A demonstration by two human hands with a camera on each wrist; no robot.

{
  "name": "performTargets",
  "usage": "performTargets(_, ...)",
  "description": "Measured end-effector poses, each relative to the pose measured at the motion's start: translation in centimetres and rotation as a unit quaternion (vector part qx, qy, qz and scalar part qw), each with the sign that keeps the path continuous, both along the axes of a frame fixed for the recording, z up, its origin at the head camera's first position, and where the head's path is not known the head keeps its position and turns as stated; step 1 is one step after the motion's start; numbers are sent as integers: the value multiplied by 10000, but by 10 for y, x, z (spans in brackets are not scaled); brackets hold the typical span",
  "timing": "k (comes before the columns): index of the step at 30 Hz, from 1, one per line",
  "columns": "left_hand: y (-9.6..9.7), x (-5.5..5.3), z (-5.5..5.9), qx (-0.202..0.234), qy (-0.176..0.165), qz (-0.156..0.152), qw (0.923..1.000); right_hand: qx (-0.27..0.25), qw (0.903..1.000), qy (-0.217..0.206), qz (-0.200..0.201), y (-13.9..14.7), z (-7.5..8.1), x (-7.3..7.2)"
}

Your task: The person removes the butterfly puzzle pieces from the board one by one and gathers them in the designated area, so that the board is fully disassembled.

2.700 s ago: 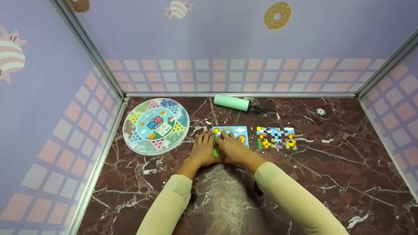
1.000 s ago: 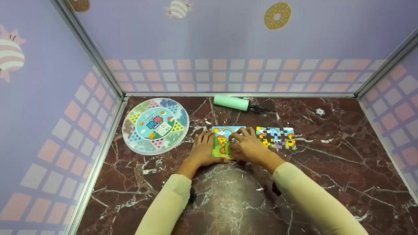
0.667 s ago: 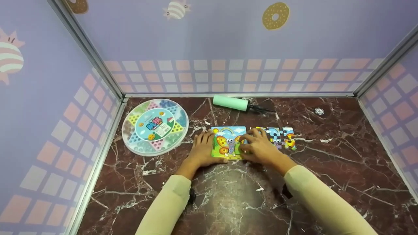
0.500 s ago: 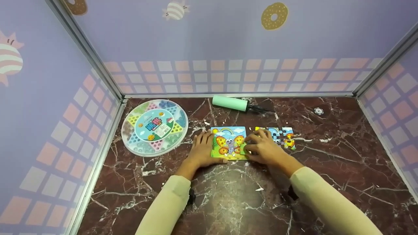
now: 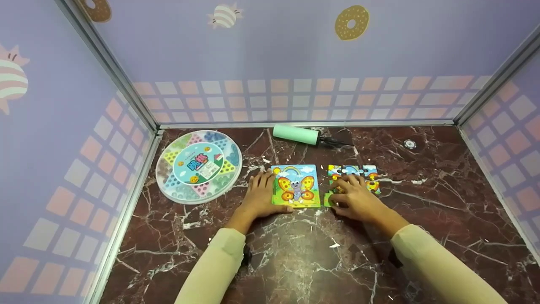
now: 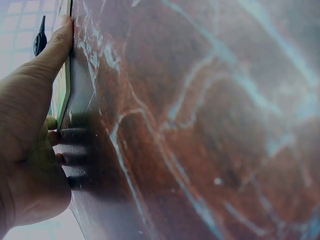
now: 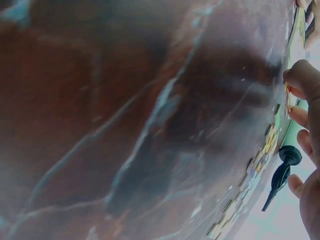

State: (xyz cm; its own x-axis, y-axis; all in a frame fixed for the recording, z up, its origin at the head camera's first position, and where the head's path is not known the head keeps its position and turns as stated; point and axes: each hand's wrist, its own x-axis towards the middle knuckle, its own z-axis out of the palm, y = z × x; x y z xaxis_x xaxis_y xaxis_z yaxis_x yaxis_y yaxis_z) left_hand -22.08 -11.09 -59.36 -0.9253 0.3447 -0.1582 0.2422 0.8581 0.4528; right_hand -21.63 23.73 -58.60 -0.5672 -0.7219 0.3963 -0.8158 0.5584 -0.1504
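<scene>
A square picture board (image 5: 295,185) with a cartoon butterfly lies flat on the marble-look table. My left hand (image 5: 259,197) rests along its left side, fingers fairly straight, the thumb at its near edge. To the right of the board, my right hand (image 5: 352,198) pinches a small green jigsaw piece (image 5: 328,200) low over the table. Partly behind that hand lie several joined jigsaw pieces (image 5: 371,172) with a matching picture. In the left wrist view the thumb (image 6: 59,42) lies against the board's edge. Fingers of the right hand hide most of the held piece.
A round Chinese checkers box (image 5: 198,166) lies to the left. Towards the back wall is a mint-green hand pump (image 5: 296,134) with a black end. A small round chip (image 5: 409,144) lies at the back right. Walls enclose the table behind and on both sides.
My right hand has moved right and a little nearer, carrying the green jigsaw piece off the board, so the whole butterfly picture shows. My left hand has stayed at the board's left side.
</scene>
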Motion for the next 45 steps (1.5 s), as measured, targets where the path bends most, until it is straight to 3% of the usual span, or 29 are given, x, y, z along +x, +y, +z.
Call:
performTargets(4,0,0,1,-4,66,-29,10000,41,10000,-26,-3,7,-2,2)
performTargets(13,-2,-8,-15,98,104,42,9999,97,9998,-134,-57,17,-2,8)
performTargets(25,-3,-6,-15,151,37,64,9999,95,9993,-344,-111,20,-3,9)
performTargets(32,-3,-5,-12,178,-47,53,9998,9,9988,-471,-95,20,-1,11)
performTargets(40,0,3,6,-80,-43,31,10000,36,9985,-546,-81,19,0,10)
performTargets(45,0,2,4,-96,-31,-12,9999,-5,9977,-667,-92,18,1,9)
